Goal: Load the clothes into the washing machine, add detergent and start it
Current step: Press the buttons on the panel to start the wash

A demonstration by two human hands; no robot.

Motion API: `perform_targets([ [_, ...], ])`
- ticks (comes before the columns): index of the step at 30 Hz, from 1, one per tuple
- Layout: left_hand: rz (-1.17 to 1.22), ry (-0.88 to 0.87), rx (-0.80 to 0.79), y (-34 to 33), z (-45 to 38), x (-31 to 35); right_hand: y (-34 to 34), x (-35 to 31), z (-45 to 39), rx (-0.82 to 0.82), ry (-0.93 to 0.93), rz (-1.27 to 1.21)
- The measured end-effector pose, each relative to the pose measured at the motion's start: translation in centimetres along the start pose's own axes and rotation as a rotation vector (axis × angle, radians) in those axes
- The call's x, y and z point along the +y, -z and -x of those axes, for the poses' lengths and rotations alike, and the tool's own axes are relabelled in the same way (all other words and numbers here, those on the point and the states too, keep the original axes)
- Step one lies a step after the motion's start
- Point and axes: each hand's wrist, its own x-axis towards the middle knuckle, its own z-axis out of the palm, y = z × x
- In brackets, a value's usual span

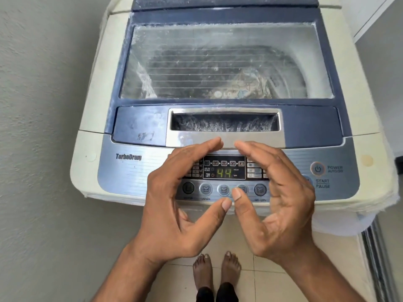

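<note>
A cream and blue top-load washing machine (pixel 102 118) fills the view, its glass lid (pixel 218 64) down. Patterned clothes (pixel 248 83) show through the glass inside the drum. The control panel display (pixel 224 170) reads 44 in green digits. My left hand (pixel 181 205) and my right hand (pixel 277 201) hover over the panel, cupped toward each other with fingers apart, framing the display. Neither hand holds anything. The right hand hides part of the start/pause button; its label (pixel 322 183) shows beside it.
A grey wall (pixel 43 105) runs close along the left. The power button (pixel 317 168) sits at the panel's right. Below the machine are a tiled floor (pixel 257 277) and my bare feet (pixel 216 271). A metal rail (pixel 375 258) runs at lower right.
</note>
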Motion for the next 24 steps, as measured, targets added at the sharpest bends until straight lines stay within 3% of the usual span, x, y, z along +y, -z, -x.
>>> perform_targets([
  [24,0.006,0.024,0.129,-1.1,0.0,-0.5,0.0,0.4,-0.1,-0.006,-0.048,-0.07],
])
